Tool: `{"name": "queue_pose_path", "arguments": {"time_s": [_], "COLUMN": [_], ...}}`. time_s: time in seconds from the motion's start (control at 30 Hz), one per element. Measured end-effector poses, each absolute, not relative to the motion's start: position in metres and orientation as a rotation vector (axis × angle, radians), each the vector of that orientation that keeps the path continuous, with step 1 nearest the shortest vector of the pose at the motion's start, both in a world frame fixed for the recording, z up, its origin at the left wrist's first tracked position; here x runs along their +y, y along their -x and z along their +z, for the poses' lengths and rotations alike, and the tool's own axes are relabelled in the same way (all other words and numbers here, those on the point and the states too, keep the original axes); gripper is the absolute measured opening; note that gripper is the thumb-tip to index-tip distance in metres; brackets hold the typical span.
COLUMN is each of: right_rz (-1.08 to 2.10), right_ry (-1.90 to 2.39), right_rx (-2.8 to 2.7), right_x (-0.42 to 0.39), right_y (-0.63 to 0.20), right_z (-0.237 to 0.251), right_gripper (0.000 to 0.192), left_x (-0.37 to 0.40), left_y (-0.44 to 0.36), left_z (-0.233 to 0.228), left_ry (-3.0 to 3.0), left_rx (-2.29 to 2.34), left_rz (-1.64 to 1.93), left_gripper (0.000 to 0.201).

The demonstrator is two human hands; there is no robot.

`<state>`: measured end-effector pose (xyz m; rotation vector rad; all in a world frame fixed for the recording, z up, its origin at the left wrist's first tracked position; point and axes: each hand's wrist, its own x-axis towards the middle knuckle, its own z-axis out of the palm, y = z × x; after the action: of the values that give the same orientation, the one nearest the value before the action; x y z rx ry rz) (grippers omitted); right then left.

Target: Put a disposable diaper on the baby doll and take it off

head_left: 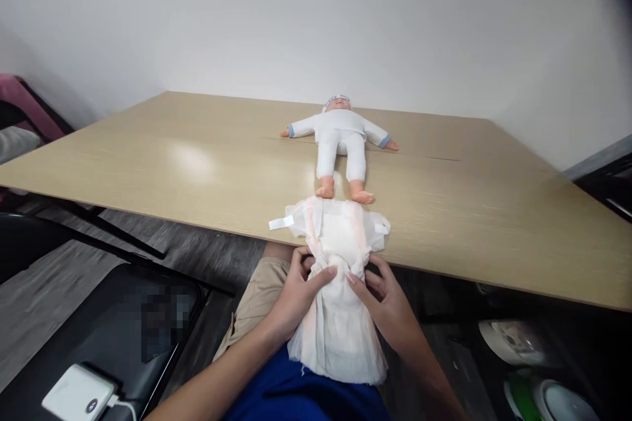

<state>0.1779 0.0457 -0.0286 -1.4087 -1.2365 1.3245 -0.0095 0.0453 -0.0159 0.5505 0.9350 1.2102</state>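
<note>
A white nappy lies across the near edge of the wooden table, its far half spread on the tabletop and its near half hanging down onto my lap. My left hand and my right hand pinch the nappy's gathered middle from either side, at the table's edge. A white fastening tab sticks out on the nappy's left. Just beyond it a baby doll in a white suit lies on its back, arms spread, feet towards me.
A black chair stands at my left with a white power bank and cable on its seat. Under the table at the right are white and green objects on the floor. A white wall rises behind the table.
</note>
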Motion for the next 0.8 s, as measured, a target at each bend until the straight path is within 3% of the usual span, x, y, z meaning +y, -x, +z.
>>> {"name": "queue_pose_path", "arguments": {"time_s": [0.13,0.33,0.63,0.8], "right_rz": [0.729,0.033,-0.200,-0.146], "right_ry": [1.576,1.383,1.659,1.579], "right_rx": [-1.403,-1.739,-1.952,-1.940], "right_x": [0.033,0.050,0.126,0.138], "right_y": [-0.184,-0.177,-0.236,-0.246], "right_z": [-0.024,0.007,-0.036,-0.039], "right_gripper": [0.065,0.039,0.050,0.048], "left_x": [0.045,0.045,0.044,0.042], "left_y": [0.008,0.005,0.010,0.008], "left_z": [-0.020,-0.022,-0.029,-0.033], "left_ry": [-0.530,-0.478,-0.458,-0.459], "left_rx": [0.960,0.945,0.957,0.961], "left_rz": [1.175,1.129,1.165,1.166], "left_gripper": [0.071,0.071,0.070,0.069]}}
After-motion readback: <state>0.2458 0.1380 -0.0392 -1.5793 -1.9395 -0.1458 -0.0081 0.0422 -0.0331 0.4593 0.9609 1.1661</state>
